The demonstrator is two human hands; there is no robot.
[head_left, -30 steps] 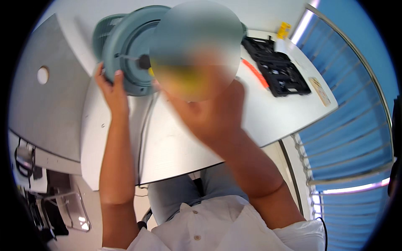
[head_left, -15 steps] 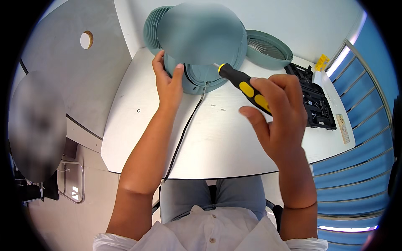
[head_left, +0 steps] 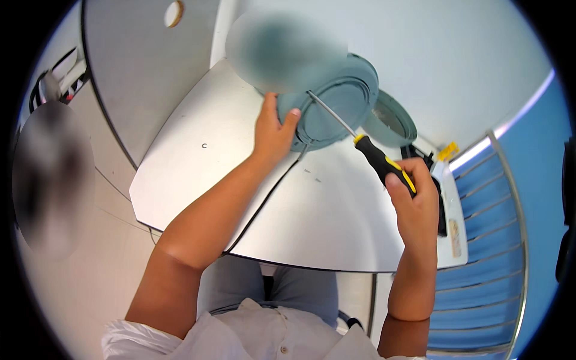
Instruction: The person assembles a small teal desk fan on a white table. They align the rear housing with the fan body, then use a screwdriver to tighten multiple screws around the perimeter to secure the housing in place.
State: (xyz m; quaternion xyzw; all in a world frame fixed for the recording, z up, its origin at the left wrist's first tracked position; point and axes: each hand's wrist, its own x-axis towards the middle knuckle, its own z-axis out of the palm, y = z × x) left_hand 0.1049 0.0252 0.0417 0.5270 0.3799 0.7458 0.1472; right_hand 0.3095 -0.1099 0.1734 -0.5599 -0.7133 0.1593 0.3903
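A round grey-green appliance base [head_left: 336, 105] stands tilted up at the far side of the table, part of it blurred out. My left hand [head_left: 275, 131] grips its left rim, thumb on the facing side. From its lower edge runs a black cable [head_left: 264, 201]. My right hand [head_left: 416, 195] is closed round the black and yellow handle of a screwdriver [head_left: 378, 161]. The long metal shaft slants up and left, and its tip meets the upper left part of the base. Whether it sits in a screw cannot be made out. Two small screws [head_left: 312, 175] lie on the tabletop.
Right of the base rests a round grey-green grille cover [head_left: 393, 120]. A black tool case [head_left: 442, 213], partly behind my right hand, and a yellow item [head_left: 448, 151] are at the right. Left lies a small dark ring [head_left: 204, 146]. A metal railing [head_left: 516, 210] borders the right side.
The view has turned, shifting the scene. My right hand has drawn back from the base and the screwdriver's shaft now shows at length. My left hand keeps hold of the rim.
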